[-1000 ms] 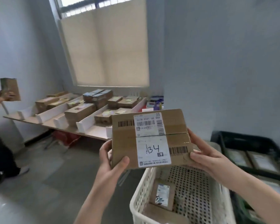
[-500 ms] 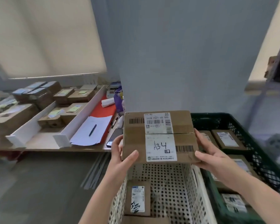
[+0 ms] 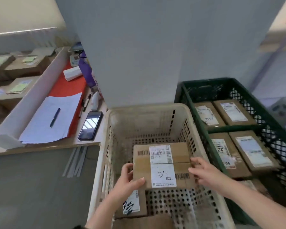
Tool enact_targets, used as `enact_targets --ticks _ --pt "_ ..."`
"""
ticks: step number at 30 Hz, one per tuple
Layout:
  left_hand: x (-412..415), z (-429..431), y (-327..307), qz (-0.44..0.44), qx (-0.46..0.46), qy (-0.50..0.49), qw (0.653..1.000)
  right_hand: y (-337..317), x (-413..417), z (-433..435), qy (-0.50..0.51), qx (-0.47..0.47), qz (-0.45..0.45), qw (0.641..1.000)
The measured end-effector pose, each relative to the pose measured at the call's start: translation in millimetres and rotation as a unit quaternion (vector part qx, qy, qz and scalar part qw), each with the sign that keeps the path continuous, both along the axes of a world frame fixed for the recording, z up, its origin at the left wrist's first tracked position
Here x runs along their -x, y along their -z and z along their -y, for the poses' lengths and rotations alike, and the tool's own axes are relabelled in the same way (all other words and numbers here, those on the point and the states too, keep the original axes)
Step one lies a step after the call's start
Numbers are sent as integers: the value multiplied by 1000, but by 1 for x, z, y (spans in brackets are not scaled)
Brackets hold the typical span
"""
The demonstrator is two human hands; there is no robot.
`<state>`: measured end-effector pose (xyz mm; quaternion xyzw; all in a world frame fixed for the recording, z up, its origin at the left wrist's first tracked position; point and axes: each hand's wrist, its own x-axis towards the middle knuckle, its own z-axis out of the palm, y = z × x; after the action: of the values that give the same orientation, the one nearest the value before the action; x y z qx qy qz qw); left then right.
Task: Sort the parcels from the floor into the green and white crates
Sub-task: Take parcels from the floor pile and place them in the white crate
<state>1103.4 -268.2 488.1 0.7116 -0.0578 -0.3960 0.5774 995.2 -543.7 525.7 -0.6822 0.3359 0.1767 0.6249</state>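
Note:
A brown cardboard parcel (image 3: pixel 162 164) with a white label marked "A34" is down inside the white crate (image 3: pixel 149 111). My left hand (image 3: pixel 127 180) grips its left edge, thumb on top. My right hand (image 3: pixel 203 174) holds its right edge with fingers curled around it. A smaller labelled parcel (image 3: pixel 132 205) lies on the crate floor under my left hand. To the right stands the green crate (image 3: pixel 203 128), which holds several labelled parcels (image 3: pixel 233 111).
A low table (image 3: pixel 45 146) on the left carries papers with a pen (image 3: pixel 55 117), a phone (image 3: pixel 90 125), a red sheet, white dividers and more boxes. A grey pillar (image 3: pixel 139 55) rises behind the crates. Grey floor (image 3: pixel 31 187) lies at lower left.
The view has swung right and down onto the crates. Both hands have lowered the A34 parcel from chest height into the white crate.

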Motion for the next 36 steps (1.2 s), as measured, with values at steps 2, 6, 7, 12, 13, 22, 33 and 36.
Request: enact_targets --ticks 2,6,7,12,13,22,33,36 --pt "2 6 38 -33 -36 18 999 29 -3 2 -20 19 -53 998" --pt "9 16 99 -65 -101 15 993 76 -14 -5 -52 49 -125 990" --pt "10 18 111 -64 -118 11 991 85 -18 -7 -49 46 -135 989" --pt "11 28 155 -42 -178 8 983 117 -38 -19 -40 49 -164 984" --pt "11 29 159 -34 -191 9 981 122 -42 -23 -40 58 -177 982" --pt "9 33 171 27 -281 61 957 145 -59 -40 -43 89 -256 962" --pt "19 40 186 73 -353 107 927 169 -52 -41 -63 33 -286 955" --pt "21 42 189 89 -366 112 919 177 -50 -42 -57 21 -291 955"
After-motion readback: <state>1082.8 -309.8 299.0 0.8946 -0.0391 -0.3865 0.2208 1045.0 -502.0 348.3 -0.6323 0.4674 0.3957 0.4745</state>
